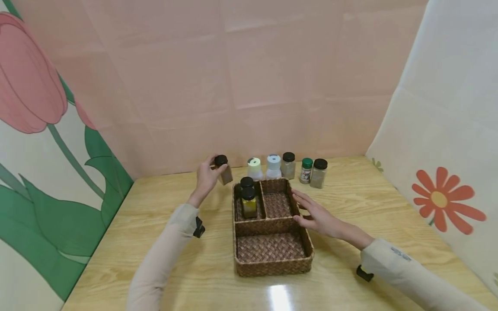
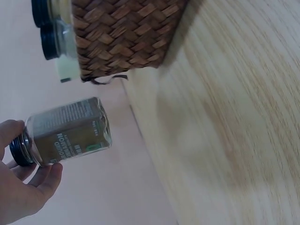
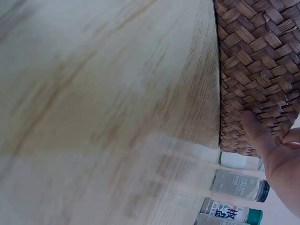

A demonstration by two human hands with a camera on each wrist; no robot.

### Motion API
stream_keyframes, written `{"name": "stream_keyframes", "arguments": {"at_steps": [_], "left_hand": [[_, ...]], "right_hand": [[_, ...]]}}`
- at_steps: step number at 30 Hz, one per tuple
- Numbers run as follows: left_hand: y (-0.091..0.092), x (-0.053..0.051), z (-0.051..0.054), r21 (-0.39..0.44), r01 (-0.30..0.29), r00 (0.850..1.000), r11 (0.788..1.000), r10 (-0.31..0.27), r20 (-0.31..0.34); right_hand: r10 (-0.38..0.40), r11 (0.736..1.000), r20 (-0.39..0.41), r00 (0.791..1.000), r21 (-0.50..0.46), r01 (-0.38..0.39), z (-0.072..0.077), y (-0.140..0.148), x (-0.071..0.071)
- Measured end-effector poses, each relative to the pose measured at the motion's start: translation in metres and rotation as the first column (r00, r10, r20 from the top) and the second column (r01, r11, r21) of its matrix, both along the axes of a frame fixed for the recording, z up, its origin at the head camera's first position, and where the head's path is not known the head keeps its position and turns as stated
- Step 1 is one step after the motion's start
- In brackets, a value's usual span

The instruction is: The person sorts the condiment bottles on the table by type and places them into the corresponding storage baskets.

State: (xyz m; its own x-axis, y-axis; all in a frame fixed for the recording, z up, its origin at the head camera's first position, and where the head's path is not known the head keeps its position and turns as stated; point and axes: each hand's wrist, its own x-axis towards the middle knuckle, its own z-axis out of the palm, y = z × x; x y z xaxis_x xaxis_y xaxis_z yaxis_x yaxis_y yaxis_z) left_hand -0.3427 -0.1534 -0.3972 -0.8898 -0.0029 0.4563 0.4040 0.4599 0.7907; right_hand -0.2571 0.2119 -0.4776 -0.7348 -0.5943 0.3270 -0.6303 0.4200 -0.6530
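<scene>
A clear square jar with a black lid (image 2: 70, 131), labelled ground cinnamon, hangs tilted in my left hand (image 1: 207, 175). The fingers and thumb pinch it by its lid and neck, left of the woven basket (image 1: 274, 268). My right hand (image 1: 320, 218) touches the basket's right side, with one extended finger (image 3: 257, 133) lying against the outer weave in the right wrist view. Inside the basket's back left compartment stand two black-lidded jars, the nearer one with yellow contents (image 1: 249, 207). The back right and front compartments show bare weave.
Behind the basket stand a bottle with a pale yellow-green cap (image 1: 254, 167), a bottle with a pale blue cap (image 1: 273, 166) and a black-lidded jar (image 1: 288, 166). To their right are a green-capped shaker (image 1: 306, 170) and another black-lidded jar (image 1: 318, 173). A pink cloth (image 1: 249, 86) hangs behind the table.
</scene>
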Motion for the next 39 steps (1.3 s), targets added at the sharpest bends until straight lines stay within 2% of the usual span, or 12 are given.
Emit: {"name": "stream_keyframes", "arguments": {"at_steps": [7, 17, 24, 29, 39], "left_hand": [[-0.002, 0.007, 0.009, 0.031, 0.005, 1.000, 1.000, -0.006, 0.005], [-0.003, 0.020, 0.021, -0.003, 0.001, 1.000, 1.000, -0.002, -0.030], [-0.003, 0.032, 0.024, 0.006, 0.028, 0.997, 1.000, -0.028, -0.072], [-0.003, 0.040, 0.027, -0.010, 0.067, 0.993, 0.998, -0.068, -0.101], [-0.008, 0.052, 0.026, -0.019, 0.107, 0.988, 0.994, -0.108, -0.110]], "right_hand": [[0.000, 1.000, -0.003, 1.000, 0.004, 0.000, 0.000, 0.001, 0.000], [-0.002, 1.000, -0.027, 1.000, 0.003, 0.002, 0.003, 0.000, 0.000], [0.004, 1.000, -0.001, 1.000, 0.002, -0.004, 0.003, 0.000, 0.001], [-0.004, 1.000, -0.005, 1.000, 0.010, 0.004, 0.003, 0.000, 0.001], [-0.014, 1.000, -0.007, 1.000, 0.025, 0.014, 0.003, 0.000, 0.001]]}}
